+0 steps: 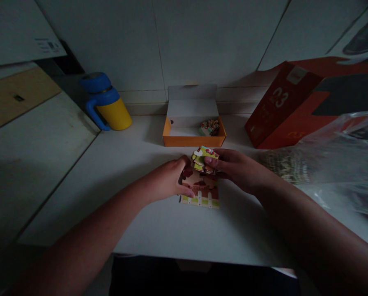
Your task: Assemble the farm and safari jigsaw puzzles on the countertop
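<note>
The right hand (238, 167) grips loose jigsaw pieces (200, 158) above a seemingly part-assembled picture (204, 191) on the tabletop (159, 232), the left hand (170, 177) spread at its edge, with a pile of pieces (210, 127) unplaced in an orange box (187, 142).

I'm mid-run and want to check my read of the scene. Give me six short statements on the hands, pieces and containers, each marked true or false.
1. The right hand holds several printed pieces. True.
2. The blue-and-yellow bottle stands left of the orange box. True.
3. The orange box is closed. False: its lid stands raised.
4. The orange box holds no pieces. False: a heap of pieces lies in its right-hand part.
5. The bottle is being held. False: neither hand is at it; the left hand is at the printed picture, its thumb overlapping the picture in this view.
6. A red box stands right of the orange box. True.
</note>
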